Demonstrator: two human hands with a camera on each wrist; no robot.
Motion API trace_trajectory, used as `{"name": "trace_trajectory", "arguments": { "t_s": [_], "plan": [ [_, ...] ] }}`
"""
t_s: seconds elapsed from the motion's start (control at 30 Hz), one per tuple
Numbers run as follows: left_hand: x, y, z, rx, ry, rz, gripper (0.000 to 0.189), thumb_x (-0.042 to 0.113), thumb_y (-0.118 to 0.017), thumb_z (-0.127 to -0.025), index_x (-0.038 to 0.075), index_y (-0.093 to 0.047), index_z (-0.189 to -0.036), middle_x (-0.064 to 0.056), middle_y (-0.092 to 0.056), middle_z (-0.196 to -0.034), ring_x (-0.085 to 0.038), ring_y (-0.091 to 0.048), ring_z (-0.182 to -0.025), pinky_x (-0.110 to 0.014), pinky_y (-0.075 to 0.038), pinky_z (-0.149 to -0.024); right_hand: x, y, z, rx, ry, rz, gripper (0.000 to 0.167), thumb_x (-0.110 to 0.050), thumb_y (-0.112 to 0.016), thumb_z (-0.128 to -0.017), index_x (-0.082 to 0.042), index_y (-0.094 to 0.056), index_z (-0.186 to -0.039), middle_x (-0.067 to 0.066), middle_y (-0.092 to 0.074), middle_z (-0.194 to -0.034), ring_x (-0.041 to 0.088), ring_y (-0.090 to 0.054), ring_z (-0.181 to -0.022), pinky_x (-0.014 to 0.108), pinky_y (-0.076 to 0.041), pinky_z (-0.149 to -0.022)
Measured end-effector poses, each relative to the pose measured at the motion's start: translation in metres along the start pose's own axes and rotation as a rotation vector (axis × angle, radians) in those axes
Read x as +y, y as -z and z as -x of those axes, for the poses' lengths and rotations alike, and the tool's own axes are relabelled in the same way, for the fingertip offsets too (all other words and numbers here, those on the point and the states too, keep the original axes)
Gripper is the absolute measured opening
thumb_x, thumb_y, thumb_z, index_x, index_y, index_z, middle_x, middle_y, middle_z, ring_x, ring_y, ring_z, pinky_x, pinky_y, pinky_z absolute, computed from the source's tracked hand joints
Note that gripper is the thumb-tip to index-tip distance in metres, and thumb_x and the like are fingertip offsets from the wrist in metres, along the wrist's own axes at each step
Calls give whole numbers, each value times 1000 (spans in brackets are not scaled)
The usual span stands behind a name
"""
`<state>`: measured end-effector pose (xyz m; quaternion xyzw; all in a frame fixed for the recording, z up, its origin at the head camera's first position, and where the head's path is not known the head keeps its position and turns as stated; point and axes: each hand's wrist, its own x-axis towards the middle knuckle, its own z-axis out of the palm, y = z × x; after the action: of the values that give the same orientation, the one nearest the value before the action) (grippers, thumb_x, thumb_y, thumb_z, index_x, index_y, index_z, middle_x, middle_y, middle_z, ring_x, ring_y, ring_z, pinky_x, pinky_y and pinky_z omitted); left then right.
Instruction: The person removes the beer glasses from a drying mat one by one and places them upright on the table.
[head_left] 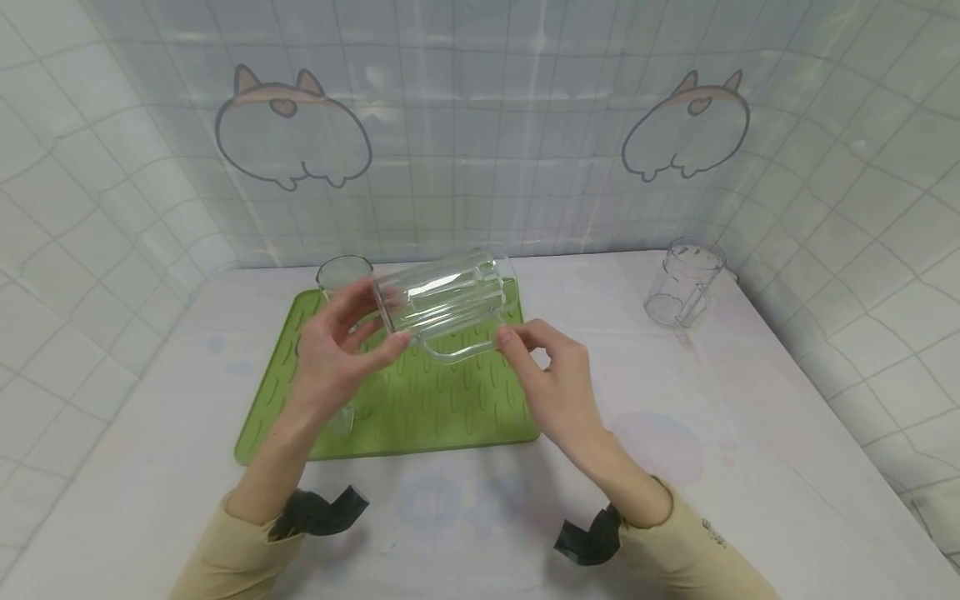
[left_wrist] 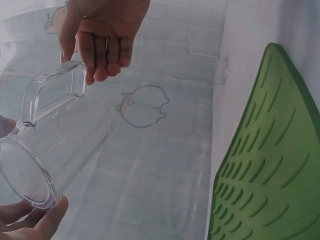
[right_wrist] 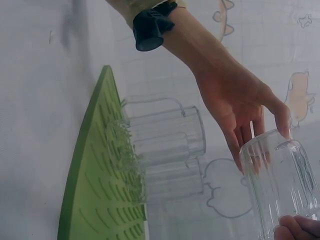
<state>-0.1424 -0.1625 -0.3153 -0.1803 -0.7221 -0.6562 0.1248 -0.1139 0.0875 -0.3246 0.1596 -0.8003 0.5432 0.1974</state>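
A clear glass mug (head_left: 450, 296) is held above the green mat, lying on its side with its handle (head_left: 457, 354) toward me. My left hand (head_left: 330, 354) grips the mug's left end between thumb and fingers. At the other side, my right hand (head_left: 558, 375) pinches the lower right part of the handle with thumb and index finger. The left wrist view shows the mug (left_wrist: 65, 135) between both hands. Behind my left hand another glass mug (head_left: 345, 271) is partly hidden. In the right wrist view two glass mugs (right_wrist: 165, 132) stand on the mat.
The ridged green mat (head_left: 450, 417) lies on the white table (head_left: 465, 517). An upright glass mug (head_left: 686, 283) stands at the back right, its handle toward the front right. Tiled-pattern walls (head_left: 480, 150) enclose the back and both sides.
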Motion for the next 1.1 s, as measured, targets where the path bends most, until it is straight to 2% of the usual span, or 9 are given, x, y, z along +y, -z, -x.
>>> {"name": "trace_trajectory", "arguments": {
  "t_s": [0.23, 0.47, 0.73, 0.87, 1.1],
  "plan": [
    [-2, 0, 1, -17, 0, -54, 62, -7, -75, -81, 0, -52, -138, 0, -63, -127, -13, -61, -119, -21, -50, -106, -1, 2, -1, 11, -21, 1, 23, -28, -60, -101, -11, -75, -99, 0, -71, -85, 13, -59, -83, 27, -46, -68],
    [-1, -1, 1, -43, 62, -118, 63, -1, -77, -82, 4, -52, -140, -7, -61, -131, -10, -61, -119, -21, -49, -107, -2, 5, -3, 39, -34, -4, 26, -31, -59, -101, -11, -75, -98, -1, -70, -83, 12, -58, -82, 27, -43, -66],
    [-2, -3, 1, -77, 99, -148, 64, 3, -79, -81, 4, -52, -139, -13, -59, -134, -27, -58, -128, -19, -50, -104, -3, 8, -4, 67, -33, -19, 23, -30, -59, -101, -13, -75, -100, -1, -70, -82, 13, -60, -85, 32, -48, -81],
    [-3, -4, 1, -92, 96, -148, 64, 3, -80, -81, 3, -52, -138, -13, -59, -135, -28, -57, -129, -19, -50, -103, -4, 10, -4, 73, -32, -20, 23, -29, -59, -101, -12, -75, -102, 0, -71, -84, 13, -60, -87, 35, -49, -84],
    [-4, -6, 1, -121, 133, -182, 67, 7, -80, -82, 3, -49, -142, -15, -55, -140, -34, -56, -130, -20, -53, -98, -4, 11, -4, 82, -21, -36, 23, -28, -58, -101, -12, -75, -103, -1, -71, -85, 12, -61, -88, 35, -49, -89]
  ]
}}
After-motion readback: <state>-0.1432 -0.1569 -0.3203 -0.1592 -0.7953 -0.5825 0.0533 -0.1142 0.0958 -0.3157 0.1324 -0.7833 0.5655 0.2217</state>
